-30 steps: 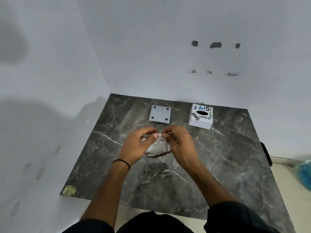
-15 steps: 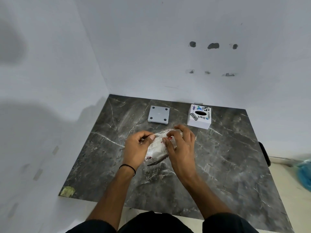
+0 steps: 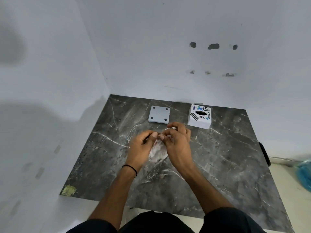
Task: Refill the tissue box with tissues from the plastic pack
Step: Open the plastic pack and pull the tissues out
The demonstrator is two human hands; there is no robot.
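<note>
A plastic pack of tissues (image 3: 157, 151) lies between my hands at the middle of the dark marble table (image 3: 218, 157). My left hand (image 3: 142, 147) pinches the pack's top edge from the left. From the right, my right hand (image 3: 176, 142) pinches the same edge, thumb tips almost meeting, and its fingers cover the pack's far end. The white tissue box (image 3: 199, 118), with stickers and a dark oval slot on top, stands behind my right hand. A grey square base plate (image 3: 159, 114) with round feet facing up lies to the box's left.
White walls close the table in on the left and at the back. A yellowish sticker (image 3: 68, 190) marks the table's front left corner. A blue object (image 3: 304, 175) lies on the floor at the right, past the table's edge.
Both hands have turned the pack so that it now lies lengthwise away from me. Their thumbs have come together again on its top edge.
</note>
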